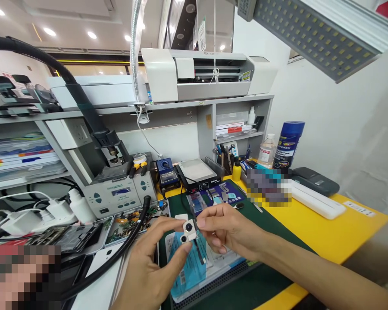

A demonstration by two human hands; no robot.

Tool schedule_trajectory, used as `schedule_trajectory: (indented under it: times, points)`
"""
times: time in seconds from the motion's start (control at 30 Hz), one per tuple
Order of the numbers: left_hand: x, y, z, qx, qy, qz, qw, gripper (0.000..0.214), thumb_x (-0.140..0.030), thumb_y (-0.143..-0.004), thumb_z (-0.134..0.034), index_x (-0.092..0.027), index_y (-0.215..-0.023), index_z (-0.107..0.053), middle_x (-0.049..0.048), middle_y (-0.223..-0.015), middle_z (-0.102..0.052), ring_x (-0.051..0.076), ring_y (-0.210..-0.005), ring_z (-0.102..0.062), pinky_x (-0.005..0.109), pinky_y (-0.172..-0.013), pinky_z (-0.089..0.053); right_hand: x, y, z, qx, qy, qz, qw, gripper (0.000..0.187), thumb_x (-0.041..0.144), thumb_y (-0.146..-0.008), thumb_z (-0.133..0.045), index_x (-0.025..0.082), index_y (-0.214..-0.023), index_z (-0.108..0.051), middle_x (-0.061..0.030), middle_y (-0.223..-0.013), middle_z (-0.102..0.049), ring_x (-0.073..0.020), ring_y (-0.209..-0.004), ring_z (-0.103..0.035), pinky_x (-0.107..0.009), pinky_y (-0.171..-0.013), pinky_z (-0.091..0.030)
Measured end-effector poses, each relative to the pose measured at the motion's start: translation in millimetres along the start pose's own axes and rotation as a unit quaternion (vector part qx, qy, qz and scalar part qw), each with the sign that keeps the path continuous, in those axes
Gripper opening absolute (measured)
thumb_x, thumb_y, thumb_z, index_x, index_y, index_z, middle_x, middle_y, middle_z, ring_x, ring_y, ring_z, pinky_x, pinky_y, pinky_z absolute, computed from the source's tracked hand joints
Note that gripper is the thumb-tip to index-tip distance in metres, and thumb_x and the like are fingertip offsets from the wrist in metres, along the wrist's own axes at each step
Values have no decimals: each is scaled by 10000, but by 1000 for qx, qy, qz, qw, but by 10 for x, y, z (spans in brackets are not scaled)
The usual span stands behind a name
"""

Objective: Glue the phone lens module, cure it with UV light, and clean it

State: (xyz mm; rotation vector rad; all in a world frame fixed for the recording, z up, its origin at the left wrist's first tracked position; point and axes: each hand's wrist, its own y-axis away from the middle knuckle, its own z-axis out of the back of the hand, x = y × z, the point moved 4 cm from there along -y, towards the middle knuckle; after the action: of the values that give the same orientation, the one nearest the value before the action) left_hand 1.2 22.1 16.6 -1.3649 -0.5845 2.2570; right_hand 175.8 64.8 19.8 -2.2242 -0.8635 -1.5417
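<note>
My left hand (148, 267) pinches a small white dual-lens camera module (189, 231) between thumb and forefinger. My right hand (229, 228) comes in from the right and pinches the module's right edge, where a thin dark ribbon (199, 249) hangs down. Both hands hover over a blue packet (189, 267) that lies on a dark green mat (265, 284).
A grey soldering station (116, 193) and parts trays (129, 224) stand at the left, with a thick black hose (116, 254) crossing in front. Behind are a small hot plate (197, 172), tool holder (224, 157), bottles (267, 150), a blue spray can (287, 144) and a white bar (317, 200) on the yellow bench (342, 228).
</note>
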Motion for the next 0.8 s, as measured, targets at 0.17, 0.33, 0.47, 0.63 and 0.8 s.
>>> schedule_trajectory:
  times: [0.17,0.33,0.47,0.63,0.8]
  points:
    - [10,13,-14,7,28,17,999,192,-262,-910,-629,-311,-1096,-622,8,-1073,-658,194,-1026,-631,341,-876,-503,-4,-1,-9,12,-10,-10,1000,261,334,-742,-847,132,-773,-685,64,-502,-543,-41,-374,-422,-190,-374,-301]
    - [7,20,-2,11,-30,-6,999,217,-261,-912,-624,-298,-1124,-599,27,-1085,-647,201,-1025,-630,343,-853,-519,-37,-12,13,16,-13,-25,999,251,330,-742,-853,132,-791,-706,59,-512,-542,-49,-412,-434,-185,-374,-323]
    - [-20,21,-3,17,-64,-34,997,248,-234,-908,-617,-302,-1143,-579,17,-1067,-646,186,-1000,-635,327,-844,-521,-60,-16,27,20,-9,-45,999,254,328,-743,-854,131,-762,-694,53,-485,-543,-49,-406,-432,-178,-379,-331]
    - [-66,23,8,14,-93,-55,994,247,-217,-895,-623,-304,-1123,-586,3,-1053,-654,171,-982,-641,301,-839,-526,-65,-16,37,20,-7,-57,998,221,304,-750,-845,139,-776,-700,54,-469,-533,-54,-409,-423,-171,-380,-337]
    - [-119,5,9,14,-122,-79,989,252,-217,-874,-648,-290,-1112,-608,15,-1033,-669,176,-947,-657,285,-799,-536,-65,-20,36,23,-8,-70,997,228,301,-729,-857,139,-762,-698,57,-465,-532,-53,-405,-420,-173,-382,-339]
